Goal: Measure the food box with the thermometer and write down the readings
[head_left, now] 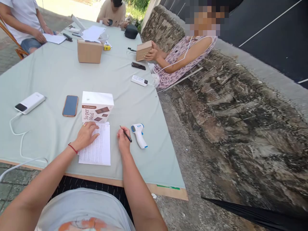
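Printed paper sheets (101,147) lie on the table in front of me. My left hand (86,136) rests on their upper left part, fingers stretched out and apart. A black pen (126,134) is gripped in my right hand (123,138), which lies on the cloth to the right of the sheets. Close beside that hand is a white and blue infrared thermometer (139,136). A white box (97,107) printed "Super Meal" stands just beyond the paper. To its left lies a phone (70,106) with a brown case, screen up.
A white power bank (30,102) with a cable lies at the left. Another white device (139,80) and a dark phone (138,66) lie near the right edge. A cardboard box (89,51) holds papers. One person on the right holds a small carton (143,51); two others sit farther off.
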`<state>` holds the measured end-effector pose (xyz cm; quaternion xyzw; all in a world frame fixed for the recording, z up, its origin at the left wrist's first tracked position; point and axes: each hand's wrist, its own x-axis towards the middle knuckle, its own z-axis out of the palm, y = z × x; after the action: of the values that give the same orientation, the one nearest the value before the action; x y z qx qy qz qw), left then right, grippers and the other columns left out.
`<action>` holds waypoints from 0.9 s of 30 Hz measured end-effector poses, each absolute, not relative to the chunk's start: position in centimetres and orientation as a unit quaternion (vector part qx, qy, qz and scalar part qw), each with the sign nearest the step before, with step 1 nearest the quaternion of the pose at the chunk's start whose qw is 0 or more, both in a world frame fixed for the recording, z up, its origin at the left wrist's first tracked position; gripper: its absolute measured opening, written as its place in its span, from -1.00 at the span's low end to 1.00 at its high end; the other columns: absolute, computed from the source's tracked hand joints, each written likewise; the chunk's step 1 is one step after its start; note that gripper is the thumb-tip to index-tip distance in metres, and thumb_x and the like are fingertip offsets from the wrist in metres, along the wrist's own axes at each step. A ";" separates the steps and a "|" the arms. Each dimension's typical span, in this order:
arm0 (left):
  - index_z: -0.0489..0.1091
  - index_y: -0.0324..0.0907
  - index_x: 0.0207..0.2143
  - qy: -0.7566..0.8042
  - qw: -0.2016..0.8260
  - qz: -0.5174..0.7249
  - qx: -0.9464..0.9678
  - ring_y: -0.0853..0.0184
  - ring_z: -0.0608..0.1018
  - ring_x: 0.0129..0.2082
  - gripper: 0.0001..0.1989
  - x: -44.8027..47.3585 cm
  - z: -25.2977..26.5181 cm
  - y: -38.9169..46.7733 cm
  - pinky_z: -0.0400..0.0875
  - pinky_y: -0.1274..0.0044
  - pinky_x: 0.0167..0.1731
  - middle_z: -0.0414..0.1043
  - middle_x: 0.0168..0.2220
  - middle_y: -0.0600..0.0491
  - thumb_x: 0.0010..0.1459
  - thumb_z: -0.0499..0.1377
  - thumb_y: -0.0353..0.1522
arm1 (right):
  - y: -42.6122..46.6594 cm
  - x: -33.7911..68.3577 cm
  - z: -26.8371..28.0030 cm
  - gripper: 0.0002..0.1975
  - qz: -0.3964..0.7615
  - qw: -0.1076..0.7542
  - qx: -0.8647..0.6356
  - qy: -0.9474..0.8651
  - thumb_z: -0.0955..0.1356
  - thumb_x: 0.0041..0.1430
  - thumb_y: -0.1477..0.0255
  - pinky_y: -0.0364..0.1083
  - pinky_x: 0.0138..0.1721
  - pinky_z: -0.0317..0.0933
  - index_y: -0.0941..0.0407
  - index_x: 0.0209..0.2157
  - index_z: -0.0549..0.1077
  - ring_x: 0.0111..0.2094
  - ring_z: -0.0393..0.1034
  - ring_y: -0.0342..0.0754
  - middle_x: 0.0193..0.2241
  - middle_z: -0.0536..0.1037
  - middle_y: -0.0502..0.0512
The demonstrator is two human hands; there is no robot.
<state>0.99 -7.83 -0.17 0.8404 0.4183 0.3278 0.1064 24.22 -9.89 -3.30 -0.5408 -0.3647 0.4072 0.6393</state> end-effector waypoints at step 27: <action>0.43 -0.09 0.23 0.425 0.099 0.175 0.882 -0.13 0.37 0.19 -0.50 3.1 -1.6 -10.3 0.21 0.02 0.20 0.34 0.22 -0.22 0.33 0.10 -0.12 | -10.1 21.5 -1.5 -0.78 0.431 0.569 -0.583 -0.389 0.36 -0.10 0.26 -0.08 -0.35 0.23 0.06 -0.37 0.41 -0.44 0.26 -0.09 -0.49 0.42 -0.05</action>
<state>3.11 -10.31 -1.60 0.8824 0.4251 0.1753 0.0995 21.46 -10.12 -1.53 -0.5827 -0.3889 0.4308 0.5689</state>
